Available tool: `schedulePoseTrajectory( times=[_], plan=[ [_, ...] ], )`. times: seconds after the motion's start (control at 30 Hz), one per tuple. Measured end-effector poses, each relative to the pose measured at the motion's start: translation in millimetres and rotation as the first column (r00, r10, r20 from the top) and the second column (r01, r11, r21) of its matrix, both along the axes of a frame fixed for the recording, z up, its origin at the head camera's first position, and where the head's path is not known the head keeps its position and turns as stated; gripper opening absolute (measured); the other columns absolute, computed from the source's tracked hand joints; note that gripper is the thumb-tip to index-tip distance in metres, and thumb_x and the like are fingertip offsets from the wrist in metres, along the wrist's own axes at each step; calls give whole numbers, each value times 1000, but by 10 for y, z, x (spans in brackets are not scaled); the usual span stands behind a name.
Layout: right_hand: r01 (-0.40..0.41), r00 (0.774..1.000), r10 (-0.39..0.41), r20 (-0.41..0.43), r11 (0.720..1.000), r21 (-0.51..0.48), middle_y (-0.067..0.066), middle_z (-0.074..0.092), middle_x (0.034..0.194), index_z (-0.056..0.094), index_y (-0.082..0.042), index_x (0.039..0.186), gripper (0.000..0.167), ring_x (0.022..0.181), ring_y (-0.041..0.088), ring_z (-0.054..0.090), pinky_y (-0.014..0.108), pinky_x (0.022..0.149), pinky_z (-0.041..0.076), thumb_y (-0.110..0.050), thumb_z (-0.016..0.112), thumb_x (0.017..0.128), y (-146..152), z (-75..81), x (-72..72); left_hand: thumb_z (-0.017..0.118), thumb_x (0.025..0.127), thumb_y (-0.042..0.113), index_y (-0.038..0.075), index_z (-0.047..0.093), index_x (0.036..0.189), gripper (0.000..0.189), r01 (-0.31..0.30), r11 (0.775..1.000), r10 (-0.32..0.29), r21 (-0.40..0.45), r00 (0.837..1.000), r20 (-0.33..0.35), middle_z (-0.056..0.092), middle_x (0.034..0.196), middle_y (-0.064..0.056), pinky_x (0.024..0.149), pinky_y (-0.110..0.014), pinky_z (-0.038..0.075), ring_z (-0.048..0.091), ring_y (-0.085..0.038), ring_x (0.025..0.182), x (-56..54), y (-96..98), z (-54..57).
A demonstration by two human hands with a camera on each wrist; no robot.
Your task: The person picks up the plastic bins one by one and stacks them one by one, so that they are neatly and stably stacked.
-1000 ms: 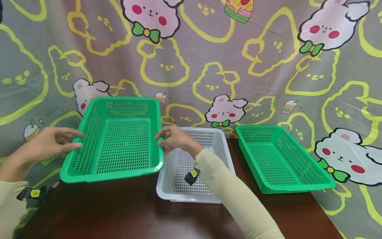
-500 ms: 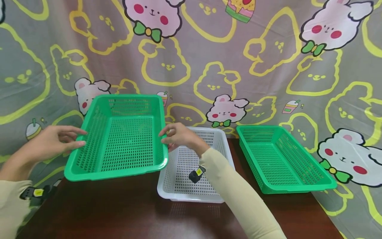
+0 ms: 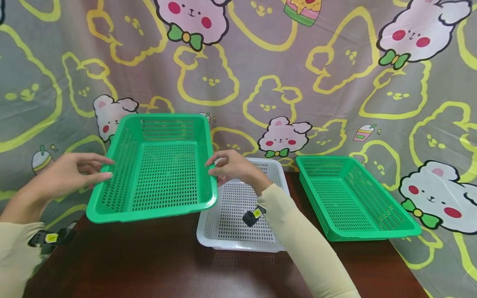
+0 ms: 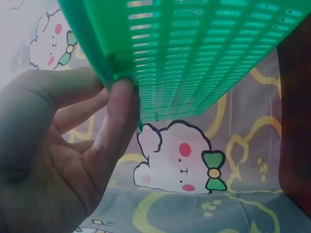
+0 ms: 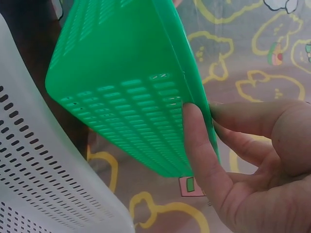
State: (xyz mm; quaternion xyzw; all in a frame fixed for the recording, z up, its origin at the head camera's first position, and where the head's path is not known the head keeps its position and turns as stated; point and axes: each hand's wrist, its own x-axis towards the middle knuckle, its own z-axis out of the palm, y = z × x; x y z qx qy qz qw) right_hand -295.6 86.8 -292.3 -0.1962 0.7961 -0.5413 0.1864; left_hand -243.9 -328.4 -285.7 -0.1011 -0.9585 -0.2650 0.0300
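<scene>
Between my hands a green plastic basket is held up off the table, tilted so its slotted inside faces me. Its left rim is pinched by my left hand; the left wrist view shows fingers of that hand on both faces of the rim. My right hand pinches the opposite rim, and in the right wrist view a finger lies against the slotted outer wall. No items show inside the basket. Partly behind my right hand and forearm, a white basket rests on the table.
A second green basket sits on the dark wooden table at the right, its front corner reaching past the table's right edge. A cartoon-print curtain hangs close behind the baskets.
The held green basket has moved slightly right and up, with both hands travelling along with it. The white basket and the other green basket stay in place on the table.
</scene>
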Motion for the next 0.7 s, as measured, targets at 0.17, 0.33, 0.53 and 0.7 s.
schedulePoseTrajectory(
  times=[0.17, 0.33, 0.53, 0.7],
  plan=[
    [3, 1000, -3, 2, 1000, 0, 11, 70, 96, 64, 2, 126, 32, 71, 23, 71, 46, 81, 65, -5, 72, 96, 43, 40, 23, 71, 98, 39, 4, 60, 139, 55, 15, 1000, -15, 7, 1000, 19, 59, 130, -32, 64, -33, 56, 67, -6, 83, 21, 14, 47],
    [-5, 1000, 6, -19, 1000, 14, 13, 72, 99, 65, 0, 125, 31, 72, 24, 71, 41, 77, 66, -7, 72, 96, 102, 40, 43, 71, 98, 35, 2, 61, 138, 52, 40, 999, -40, 21, 999, 14, 60, 130, -33, 66, -30, 57, 66, -1, 88, 47, 55, 68],
    [-9, 1000, 9, -17, 1000, 20, 14, 73, 101, 63, 1, 128, 34, 76, 29, 73, 44, 81, 65, -8, 72, 96, 175, 45, 59, 71, 99, 32, 0, 61, 138, 51, 55, 998, -56, 29, 998, 11, 60, 128, -33, 66, -30, 58, 68, -5, 86, 61, 117, 96],
    [-3, 1000, 4, -24, 1000, 24, 14, 73, 103, 64, 0, 128, 34, 76, 27, 74, 44, 82, 65, -9, 72, 96, 230, 56, 71, 72, 98, 35, 2, 62, 136, 51, 42, 999, -42, 33, 999, 8, 62, 125, -30, 66, -30, 58, 69, -5, 83, 63, 172, 112]
  ],
)
